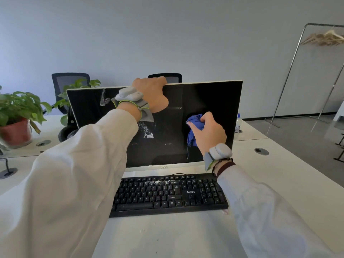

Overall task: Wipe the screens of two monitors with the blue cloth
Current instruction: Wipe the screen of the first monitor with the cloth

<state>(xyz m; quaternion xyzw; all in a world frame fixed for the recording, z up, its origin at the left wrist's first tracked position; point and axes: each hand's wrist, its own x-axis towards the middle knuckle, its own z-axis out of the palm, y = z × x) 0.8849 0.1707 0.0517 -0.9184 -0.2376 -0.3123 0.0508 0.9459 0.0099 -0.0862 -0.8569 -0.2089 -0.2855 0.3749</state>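
A white-framed monitor (214, 97) with a dark screen stands on the white desk in front of me. White smears mark the screen at its upper left and near its middle. My left hand (152, 93) grips the monitor's top edge, fingers curled over it. My right hand (209, 130) holds a bunched blue cloth (193, 127) against the right part of the screen; a thread hangs down from the cloth. Only one monitor is in view.
A black keyboard (167, 194) with white dust on its upper keys lies below the monitor. Potted plants (20, 112) stand at the left. Two black chairs (68, 81) are behind the desk, a clear bottle (237, 123) is at the monitor's right, and a metal clothes rack (297, 58) stands far right.
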